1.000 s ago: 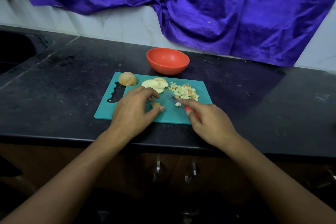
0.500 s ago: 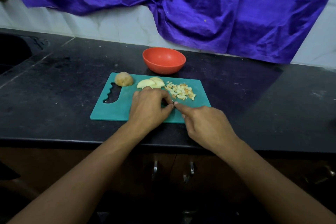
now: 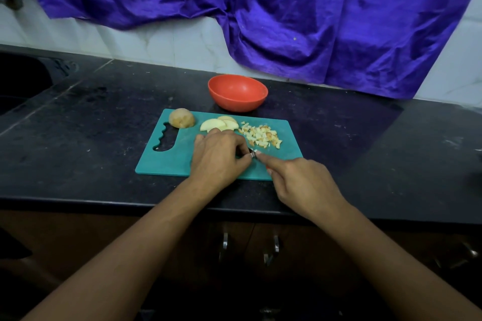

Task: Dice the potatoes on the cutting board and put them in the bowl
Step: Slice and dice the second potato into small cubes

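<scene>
Two hands meet at the near edge of the teal cutting board (image 3: 167, 161). Left hand (image 3: 219, 159) has its fingers curled tight, tips down by the blade; what they pin is hidden, cannot tell. Right hand (image 3: 302, 185) grips the knife (image 3: 252, 153) with the index finger straight along its back, other fingers wrapped on the red handle. Diced potato (image 3: 260, 135) is piled on the board's far right, potato slices (image 3: 219, 124) just left of it, and the potato half (image 3: 181, 118) sits at the far left corner. Red bowl (image 3: 238, 91) sits on the black counter (image 3: 91, 125) just behind the board; no potato shows in it. One second ago the left hand sat further left with a small piece showing by its thumb; now it is up against the blade.
</scene>
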The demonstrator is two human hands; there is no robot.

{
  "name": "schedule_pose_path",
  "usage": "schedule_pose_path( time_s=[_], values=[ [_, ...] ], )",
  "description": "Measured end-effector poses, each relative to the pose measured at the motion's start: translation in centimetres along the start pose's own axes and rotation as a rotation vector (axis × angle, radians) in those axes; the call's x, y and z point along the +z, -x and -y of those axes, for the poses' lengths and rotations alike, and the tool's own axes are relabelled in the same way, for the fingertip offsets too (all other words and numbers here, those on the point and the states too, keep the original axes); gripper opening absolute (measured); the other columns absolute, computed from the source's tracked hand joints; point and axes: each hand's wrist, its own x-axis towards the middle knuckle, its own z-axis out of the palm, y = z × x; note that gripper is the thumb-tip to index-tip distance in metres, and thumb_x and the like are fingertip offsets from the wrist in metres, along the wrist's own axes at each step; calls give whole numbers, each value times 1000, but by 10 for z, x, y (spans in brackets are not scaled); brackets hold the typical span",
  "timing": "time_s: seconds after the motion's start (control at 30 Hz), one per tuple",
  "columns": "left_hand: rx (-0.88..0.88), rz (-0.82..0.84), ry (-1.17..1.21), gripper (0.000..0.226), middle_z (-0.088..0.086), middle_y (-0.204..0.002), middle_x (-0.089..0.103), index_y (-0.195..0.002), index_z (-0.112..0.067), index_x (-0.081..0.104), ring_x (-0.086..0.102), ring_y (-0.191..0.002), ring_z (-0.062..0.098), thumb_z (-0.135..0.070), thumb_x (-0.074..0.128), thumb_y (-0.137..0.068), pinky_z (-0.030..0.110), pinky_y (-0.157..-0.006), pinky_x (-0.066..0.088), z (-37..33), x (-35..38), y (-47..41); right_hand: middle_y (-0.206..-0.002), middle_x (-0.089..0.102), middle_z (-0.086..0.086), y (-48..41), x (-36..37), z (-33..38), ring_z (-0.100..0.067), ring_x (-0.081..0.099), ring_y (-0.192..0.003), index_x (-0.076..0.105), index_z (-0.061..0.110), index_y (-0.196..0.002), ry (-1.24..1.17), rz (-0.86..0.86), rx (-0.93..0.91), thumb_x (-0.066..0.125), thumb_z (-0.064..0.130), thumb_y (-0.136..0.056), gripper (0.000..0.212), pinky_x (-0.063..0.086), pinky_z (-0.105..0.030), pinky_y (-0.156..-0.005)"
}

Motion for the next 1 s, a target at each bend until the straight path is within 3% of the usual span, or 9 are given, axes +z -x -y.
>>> schedule_pose_path(
  time_s=[0.23, 0.4, 0.5, 0.57, 0.67, 0.73, 0.8, 0.87, 1.0],
  values=[
    [-10, -33, -13, 9, -16, -87, 64, -80, -35, 68, 54, -96, 12, -42, 68, -86, 39, -88, 38, 0, 2, 0, -80, 62, 7, 9, 4, -8, -9, 53, -59, 39, 51, -152, -54, -18, 42, 40, 40, -107, 46, 45, -27, -54],
    [1, -42, 22, 13, -17, -93, 69, -91, -35, 75, 55, -98, 12, -46, 69, -91, 37, -86, 35, 5, 2, 0, -72, 58, 10, 1, 2, -20, -8, 53, -57, 53, 50, -143, -405, 83, 165, 50, 40, -107, 38, 41, -25, -54],
    [5, -48, 79, 15, -16, -101, 72, -100, -35, 77, 55, -103, 12, -43, 65, -96, 42, -93, 38, 10, -1, 3, -58, 56, 10, -1, -2, -28, -3, 50, -49, 59, 44, -140, -782, 44, 294, 54, 33, -107, 35, 41, -23, -48],
    [-8, -62, 129, 14, -17, -108, 73, -105, -36, 76, 56, -108, 12, -36, 64, -97, 45, -96, 40, 17, -4, 4, -54, 53, 7, -1, -5, -29, -3, 47, -44, 59, 40, -140, -871, 17, 326, 54, 32, -107, 34, 37, -17, -45],
    [-28, -66, 205, 18, -18, -108, 72, -108, -36, 75, 57, -109, 13, -26, 67, -95, 49, -98, 46, 24, -10, 6, -58, 58, 6, 1, -6, -25, -4, 51, -50, 58, 42, -140, -789, 36, 273, 54, 32, -107, 35, 43, -30, -50],
    [-36, -89, 224, 20, -18, -107, 70, -107, -37, 74, 58, -107, 12, -22, 67, -95, 49, -98, 46, 28, -15, 7, -69, 63, 11, 5, -7, -20, -8, 56, -57, 55, 49, -141, -613, 70, 166, 53, 38, -106, 36, 47, -38, -57],
    [-39, -109, 232, 20, -18, -104, 66, -107, -36, 74, 57, -104, 12, -21, 67, -95, 50, -96, 48, 35, -18, 9, -87, 66, 14, 8, -6, -14, -8, 58, -63, 49, 53, -144, -345, 117, 51, 47, 43, -107, 39, 46, -28, -56],
    [-31, -89, 226, 17, -19, -101, 64, -109, -35, 73, 55, -101, 10, -29, 69, -93, 49, -92, 51, 45, -21, 11, -90, 64, 13, 7, -7, -10, -7, 56, -64, 44, 52, -148, -172, 96, 9, 42, 43, -107, 41, 45, -25, -57],
    [5, 51, 231, 33, -18, -102, 67, -110, -33, 73, 57, -97, 1, -54, 73, -84, 36, -86, 52, 56, -29, 15, -84, 59, 14, -2, -10, -14, -8, 56, -64, 45, 49, -148, -173, 86, 99, 43, 42, -108, 41, 42, -25, -55]
  ],
)
